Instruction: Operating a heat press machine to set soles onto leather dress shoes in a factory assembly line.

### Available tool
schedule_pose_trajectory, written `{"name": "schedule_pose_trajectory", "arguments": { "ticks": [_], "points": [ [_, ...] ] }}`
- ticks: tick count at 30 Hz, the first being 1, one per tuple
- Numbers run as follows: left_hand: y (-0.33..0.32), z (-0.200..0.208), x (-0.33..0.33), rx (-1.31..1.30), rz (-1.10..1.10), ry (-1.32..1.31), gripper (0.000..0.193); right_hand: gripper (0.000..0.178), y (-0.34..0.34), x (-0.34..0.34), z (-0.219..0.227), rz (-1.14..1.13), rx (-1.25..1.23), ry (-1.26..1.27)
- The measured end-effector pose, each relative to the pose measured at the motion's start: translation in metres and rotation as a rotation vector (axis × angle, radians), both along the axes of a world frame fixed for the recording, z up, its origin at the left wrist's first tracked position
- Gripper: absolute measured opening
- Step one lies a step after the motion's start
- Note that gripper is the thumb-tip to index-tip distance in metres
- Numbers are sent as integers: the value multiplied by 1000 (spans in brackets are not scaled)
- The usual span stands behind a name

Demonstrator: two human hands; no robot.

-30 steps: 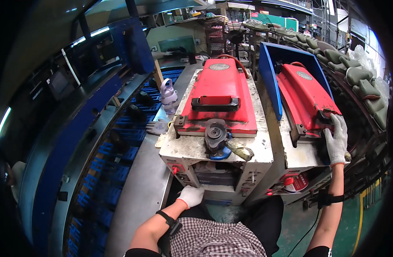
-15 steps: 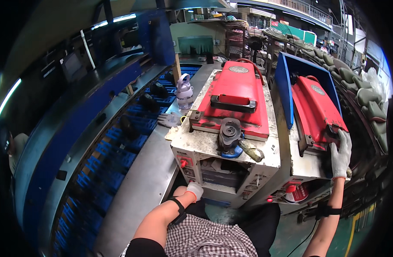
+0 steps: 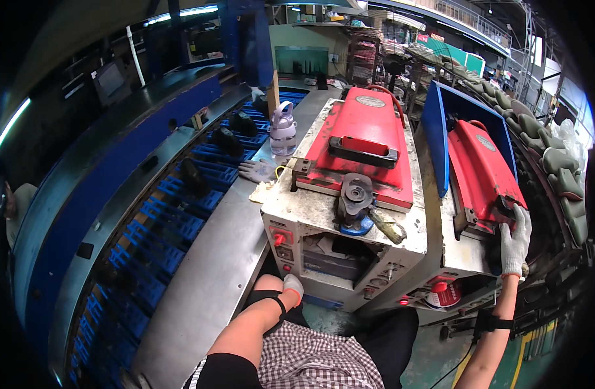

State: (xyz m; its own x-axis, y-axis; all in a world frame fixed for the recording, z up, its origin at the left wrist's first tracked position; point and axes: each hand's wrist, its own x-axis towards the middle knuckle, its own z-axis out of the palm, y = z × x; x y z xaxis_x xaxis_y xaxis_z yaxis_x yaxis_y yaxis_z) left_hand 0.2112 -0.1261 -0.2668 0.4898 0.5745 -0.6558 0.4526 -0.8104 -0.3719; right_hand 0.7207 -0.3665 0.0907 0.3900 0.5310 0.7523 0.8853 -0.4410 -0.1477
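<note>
My right hand [image 3: 516,243], in a white knit glove, is at the front end of the right-hand machine's red lid [image 3: 484,170]. Its fingers curl over the dark lid handle [image 3: 503,203], and the lid is lowered. My left hand [image 3: 293,285], also gloved, rests low by my leg, below the left machine's red switch [image 3: 279,239]; its fingers are hidden. In front of me stands the left machine [image 3: 411,233], its red lid [image 3: 362,133] down and its black handle [image 3: 364,153] uppermost. A dark round fitting [image 3: 357,192] sits on its front ledge.
On the metal bench [image 3: 200,279] to the left are a lilac water bottle [image 3: 283,133] and a grey glove [image 3: 257,170]. Beyond it runs a conveyor with blue slats [image 3: 158,227]. Blue panels [image 3: 434,139] surround the right machine; racks of green pads [image 3: 560,159] stand farther right.
The view has shifted slightly, so the machines sit a little farther right. My right hand stays at the lid handle, and my left hand stays low by my leg.
</note>
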Motion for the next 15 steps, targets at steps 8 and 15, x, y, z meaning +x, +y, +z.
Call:
{"name": "schedule_pose_trajectory", "arguments": {
  "ticks": [8,15],
  "points": [
    [-3,-22,-6,228,87,-58,61,61,2,-8,4,12,7,22],
    [-15,-10,13,-91,21,31,52,62,0,-9,3,13,27,-27]
  ]
}}
